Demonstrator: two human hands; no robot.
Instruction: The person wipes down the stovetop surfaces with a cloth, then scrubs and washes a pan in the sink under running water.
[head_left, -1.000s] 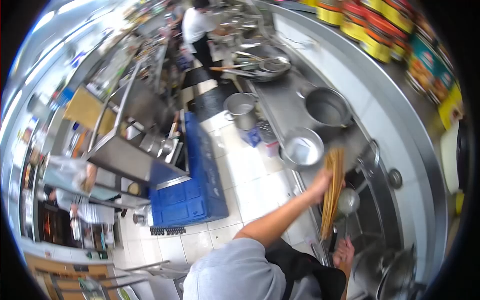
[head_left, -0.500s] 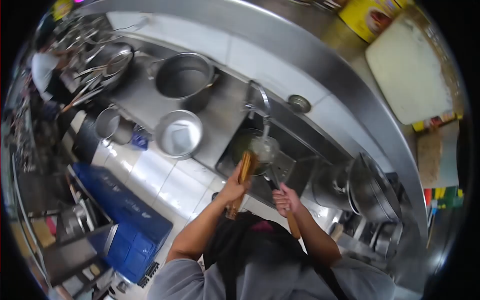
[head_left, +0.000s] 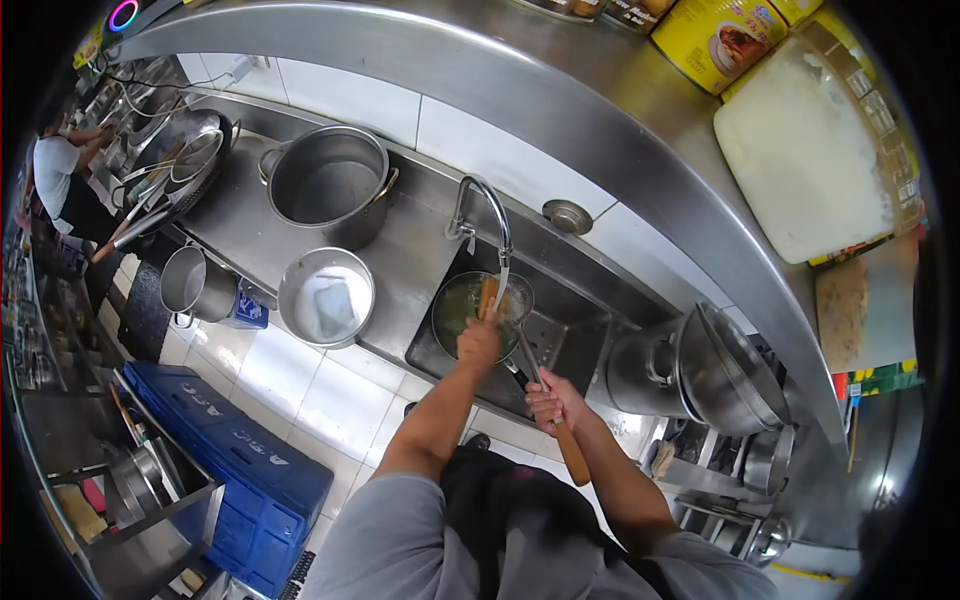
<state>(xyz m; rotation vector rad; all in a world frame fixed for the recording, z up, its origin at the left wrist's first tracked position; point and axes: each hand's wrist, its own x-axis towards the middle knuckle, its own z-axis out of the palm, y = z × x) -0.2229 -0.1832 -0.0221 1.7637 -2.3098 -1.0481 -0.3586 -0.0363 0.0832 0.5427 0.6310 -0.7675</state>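
My left hand is closed around a tan bamboo brush, its end in the dark pan under the tap. In my right hand is a long-handled strainer; its wooden handle points back toward me and its metal shaft reaches into the pan. The strainer's round head, close to the brush, is blurred by water. From the curved faucet water runs down onto them. The pan, holding greenish water, sits in the steel sink, and its black handle sticks out toward me.
Left of the sink stand a large pot and a pale metal basin. A smaller pot is farther left. Big pans lean at the right. Below are blue bins. A co-worker stands far left.
My left hand has moved forward, bringing the brush from beside the sink edge into the pan under the faucet. My right hand still grips the strainer. The camera view has shifted.
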